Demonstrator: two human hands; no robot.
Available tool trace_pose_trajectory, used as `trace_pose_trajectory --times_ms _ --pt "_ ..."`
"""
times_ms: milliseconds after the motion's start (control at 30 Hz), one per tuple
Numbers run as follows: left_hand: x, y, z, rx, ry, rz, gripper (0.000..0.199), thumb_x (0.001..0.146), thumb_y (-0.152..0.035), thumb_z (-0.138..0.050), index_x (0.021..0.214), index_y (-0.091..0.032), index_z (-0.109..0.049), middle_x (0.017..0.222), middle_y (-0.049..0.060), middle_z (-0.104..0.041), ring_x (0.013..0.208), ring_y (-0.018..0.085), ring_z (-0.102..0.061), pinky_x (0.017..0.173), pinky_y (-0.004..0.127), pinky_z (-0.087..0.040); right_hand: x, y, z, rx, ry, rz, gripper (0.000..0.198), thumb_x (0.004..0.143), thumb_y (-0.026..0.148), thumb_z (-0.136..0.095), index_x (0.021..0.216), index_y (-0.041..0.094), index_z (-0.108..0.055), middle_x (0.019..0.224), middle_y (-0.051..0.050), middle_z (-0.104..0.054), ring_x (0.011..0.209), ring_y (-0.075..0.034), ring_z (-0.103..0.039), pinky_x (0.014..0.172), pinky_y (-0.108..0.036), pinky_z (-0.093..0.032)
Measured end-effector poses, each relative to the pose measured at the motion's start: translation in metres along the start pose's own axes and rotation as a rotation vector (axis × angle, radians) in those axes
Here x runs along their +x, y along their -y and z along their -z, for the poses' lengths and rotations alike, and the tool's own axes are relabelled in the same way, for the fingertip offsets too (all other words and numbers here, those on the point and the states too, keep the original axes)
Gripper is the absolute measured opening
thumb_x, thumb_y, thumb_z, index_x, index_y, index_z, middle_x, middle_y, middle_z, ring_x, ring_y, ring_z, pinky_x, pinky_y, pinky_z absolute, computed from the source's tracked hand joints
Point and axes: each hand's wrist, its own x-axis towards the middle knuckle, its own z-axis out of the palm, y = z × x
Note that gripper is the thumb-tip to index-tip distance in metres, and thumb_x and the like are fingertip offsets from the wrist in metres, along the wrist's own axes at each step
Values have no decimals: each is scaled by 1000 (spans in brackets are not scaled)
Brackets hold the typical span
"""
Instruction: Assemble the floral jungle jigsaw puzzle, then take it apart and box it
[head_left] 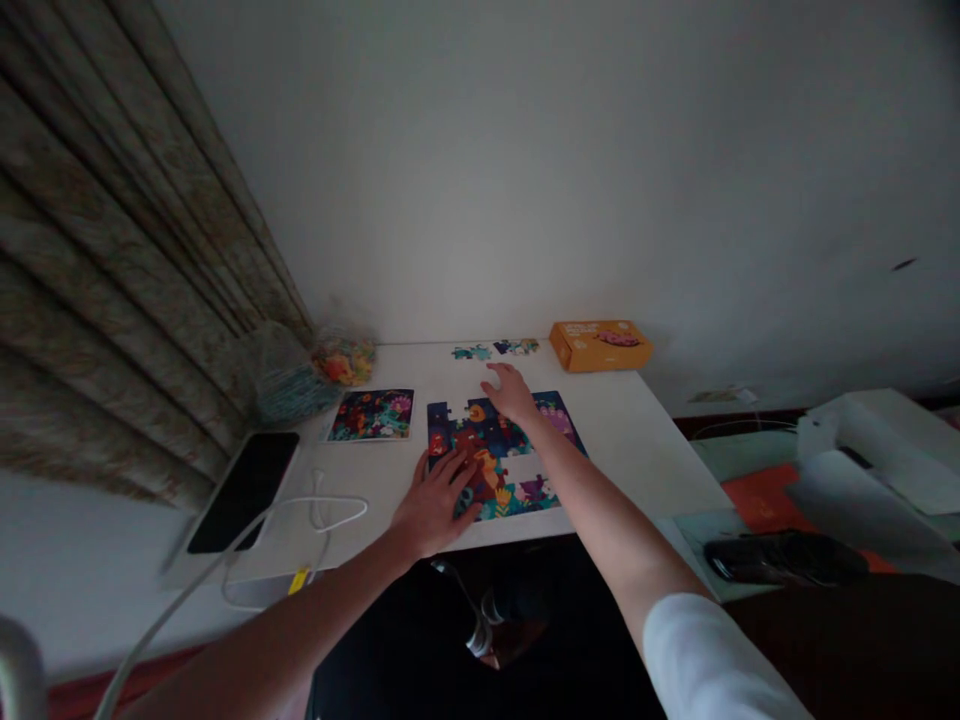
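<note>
A colourful jigsaw puzzle (491, 462), partly put together with gaps at its top left and lower right, lies near the front edge of the white table. My left hand (436, 502) rests open on its lower left part, fingers spread. Above the puzzle's far edge is my right hand (510, 390), thumb and forefinger apart, with nothing visible between them. My right forearm hides part of the puzzle. Beyond that hand, loose puzzle pieces (472, 353) and another group of pieces (517, 347) lie along the back edge.
A picture card (371, 415) lies left of the puzzle. An orange box (600, 346) stands at the back right. Bagged items (343, 358), a dark-screened phone or tablet (246, 492) and a white cable (319, 500) are on the left. Curtains (127, 220) hang beside them.
</note>
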Motion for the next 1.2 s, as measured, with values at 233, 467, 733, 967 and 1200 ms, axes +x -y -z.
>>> trace_pose_trajectory --times_ms 233,467,733,967,1200 --pt "1 -1 4 -33 42 36 54 98 -51 -55 145 -25 -56 155 11 -53 146 30 -45 126 59 -20 76 -16 -30 -68 118 -158 48 91 30 -68 136 15 -62 140 -19 -63 127 -30 -60 108 -44 -45" --pt "2 0 4 -72 52 54 55 97 -51 -57 146 -26 -56 155 10 -53 146 29 -45 127 59 -19 91 -21 -44 -48 54 -185 49 90 28 -68 137 14 -62 128 -18 -69 120 -31 -62 105 -44 -45" --pt "1 0 5 -98 47 60 54 97 -51 -56 146 -27 -57 155 9 -53 146 29 -46 127 58 -21 80 -27 -41 175 -15 -76 54 77 23 -71 129 16 -60 111 -14 -71 102 -28 -67 95 -41 -51" --pt "1 2 3 -99 22 50 50 97 -46 -58 142 -26 -60 153 10 -56 145 28 -47 127 57 -22 56 -34 -7 381 -35 51 54 73 32 -75 123 20 -60 103 -8 -69 92 -24 -65 86 -41 -52" --pt "1 3 2 -72 -6 34 49 98 -41 -57 145 -26 -59 152 10 -57 144 28 -49 125 57 -24 22 -32 36 869 -101 -236 58 61 35 -81 113 24 -60 108 -4 -67 87 -19 -66 74 -33 -56"
